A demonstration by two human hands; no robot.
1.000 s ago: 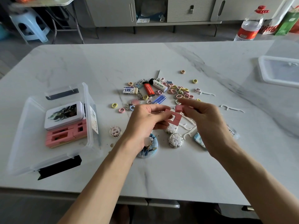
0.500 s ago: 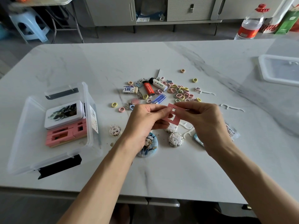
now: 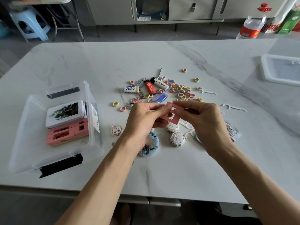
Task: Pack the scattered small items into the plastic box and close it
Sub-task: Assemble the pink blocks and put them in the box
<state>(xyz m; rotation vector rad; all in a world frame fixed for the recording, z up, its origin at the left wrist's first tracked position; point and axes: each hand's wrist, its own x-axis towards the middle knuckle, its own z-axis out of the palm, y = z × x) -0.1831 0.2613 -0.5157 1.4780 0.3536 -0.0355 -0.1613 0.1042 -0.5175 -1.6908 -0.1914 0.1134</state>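
Observation:
My left hand [image 3: 142,122] and my right hand [image 3: 204,122] both pinch a small pink foam frame [image 3: 172,118] with square holes, held above the table's middle. The clear plastic box [image 3: 90,111] stands open at the left, holding a white tin [image 3: 65,113] and pink foam pieces [image 3: 68,133]. Behind my hands lie several small hair rings [image 3: 181,92], a red lighter [image 3: 150,88], a white lighter [image 3: 159,83], a blue lighter [image 3: 159,98], an eraser [image 3: 130,89] and floss picks [image 3: 233,108]. A round badge [image 3: 151,145] and wrapped discs [image 3: 177,138] lie under my wrists.
The box lid [image 3: 282,70] lies at the table's right edge. A water bottle [image 3: 251,25] and cartons stand beyond the far right corner. A small sachet [image 3: 232,130] lies right of my right hand. Cabinets and a blue stool are behind the table.
My right hand brought a small pink piece onto the frame in my left hand and now pinches the frame too. Both hands rose slightly.

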